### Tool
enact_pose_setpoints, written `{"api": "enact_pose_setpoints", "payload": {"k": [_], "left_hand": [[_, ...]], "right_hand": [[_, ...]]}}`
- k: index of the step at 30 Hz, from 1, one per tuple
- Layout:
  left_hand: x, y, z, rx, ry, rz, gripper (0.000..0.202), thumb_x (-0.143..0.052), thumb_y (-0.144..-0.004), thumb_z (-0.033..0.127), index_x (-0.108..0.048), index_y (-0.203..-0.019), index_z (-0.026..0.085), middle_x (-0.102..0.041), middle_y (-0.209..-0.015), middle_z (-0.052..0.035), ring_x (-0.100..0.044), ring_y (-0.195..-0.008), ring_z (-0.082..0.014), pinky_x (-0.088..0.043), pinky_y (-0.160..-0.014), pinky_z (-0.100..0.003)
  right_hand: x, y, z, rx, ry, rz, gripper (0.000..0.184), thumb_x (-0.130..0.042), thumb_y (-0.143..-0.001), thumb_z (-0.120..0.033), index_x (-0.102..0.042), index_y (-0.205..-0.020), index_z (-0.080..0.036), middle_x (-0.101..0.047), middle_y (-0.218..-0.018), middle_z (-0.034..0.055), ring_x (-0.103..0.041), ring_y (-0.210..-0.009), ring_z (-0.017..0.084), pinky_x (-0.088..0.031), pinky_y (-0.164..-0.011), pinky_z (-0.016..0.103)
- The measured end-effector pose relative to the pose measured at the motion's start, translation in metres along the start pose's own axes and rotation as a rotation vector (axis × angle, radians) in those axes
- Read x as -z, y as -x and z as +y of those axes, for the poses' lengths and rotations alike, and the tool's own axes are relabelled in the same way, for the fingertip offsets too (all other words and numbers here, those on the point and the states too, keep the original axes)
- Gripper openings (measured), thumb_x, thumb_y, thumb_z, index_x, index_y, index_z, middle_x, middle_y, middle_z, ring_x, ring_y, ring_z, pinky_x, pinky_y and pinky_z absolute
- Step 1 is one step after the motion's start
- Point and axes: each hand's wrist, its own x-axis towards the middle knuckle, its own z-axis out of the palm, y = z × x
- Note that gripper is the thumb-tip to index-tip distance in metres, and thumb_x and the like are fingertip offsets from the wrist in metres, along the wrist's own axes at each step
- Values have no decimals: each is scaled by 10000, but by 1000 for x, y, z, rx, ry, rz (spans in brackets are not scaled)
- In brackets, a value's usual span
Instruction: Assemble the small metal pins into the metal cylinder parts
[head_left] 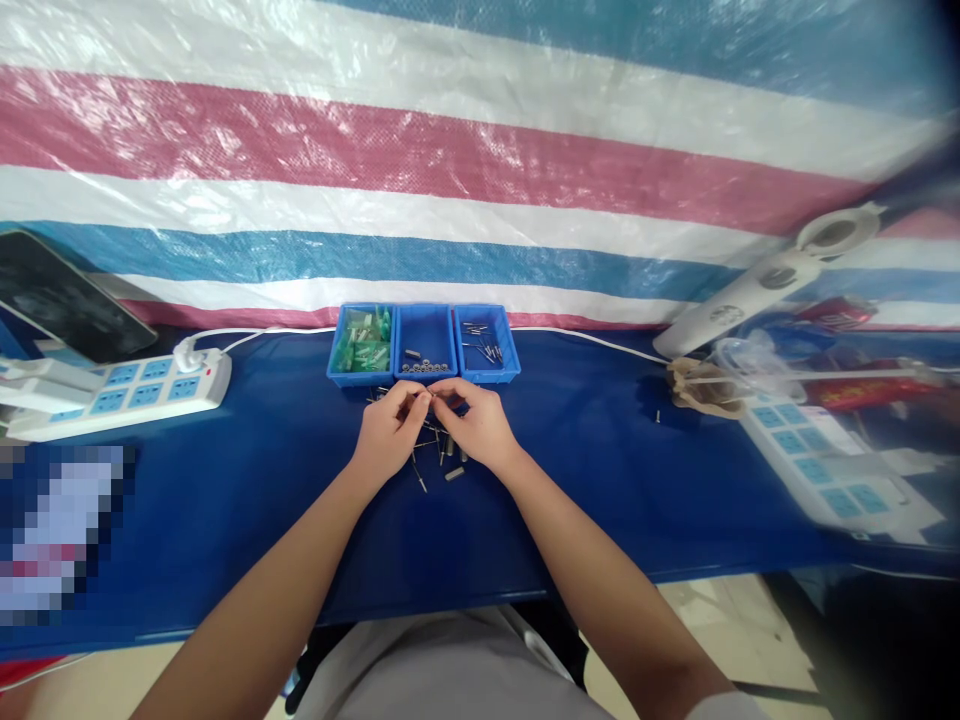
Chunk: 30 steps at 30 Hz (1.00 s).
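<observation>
My left hand [392,428] and my right hand [475,420] meet fingertip to fingertip just in front of the blue bins. Both are closed in a pinch, and whatever sits between the fingers is too small and covered to name. Beneath them lies a loose pile of thin metal pins [418,472] and short metal cylinders [454,473], partly hidden by the hands. Behind stand three joined blue bins: the left bin [361,379] holds green-tinted packets, the middle bin [425,330] small round metal parts, the right bin [487,378] several thin metal pins.
A white power strip [154,392] and a dark phone-like screen [71,300] are at the left. To the right stand a white cylindrical device [739,305], a crumpled brown container [701,390] and another power strip [821,465]. One small screw-like piece [658,417] lies apart on the blue tabletop [247,500].
</observation>
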Motion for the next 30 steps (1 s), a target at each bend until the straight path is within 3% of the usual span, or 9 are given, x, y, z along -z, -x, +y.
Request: {"api": "enact_pose_setpoints", "payload": {"k": [4,9,16,30], "left_hand": [[-4,-1,-3,-19,-1,-15,200,-577,-945,380,-634,-1065,231,-536,-626,66,-503,-525,-97,-402,-566,-224],[-4,-2,-4,-19,-29,10,181,-598,-932,385,-640,-1026,236,-518,-617,73,-490,-523,-91,-396,-564,-218],[-1,-2,1,13,-94,42,215,-552,-959,417,-650,-1032,240,-608,-634,54,-567,-563,-118,-432,-614,-241],[1,-2,-3,3,-68,69,218,-468,-1008,393,-586,-1077,223,-604,-647,44,-612,-598,-133,-452,-656,-252]], "right_hand": [[0,-1,2,-183,-163,59,179,-646,-912,-359,-624,-1022,-220,-770,-868,23,-733,-788,187,-563,-751,310],[-2,-4,2,-316,-378,22,298,-690,-873,-480,-562,-971,-230,-734,-724,-6,-706,-672,177,-553,-669,298],[-4,-4,3,-281,-393,32,313,-726,-846,-492,-580,-929,-227,-751,-833,36,-744,-851,215,-575,-766,334],[-3,-2,3,-163,-185,55,206,-657,-916,-415,-685,-962,-216,-752,-880,41,-721,-835,191,-567,-764,317]]}}
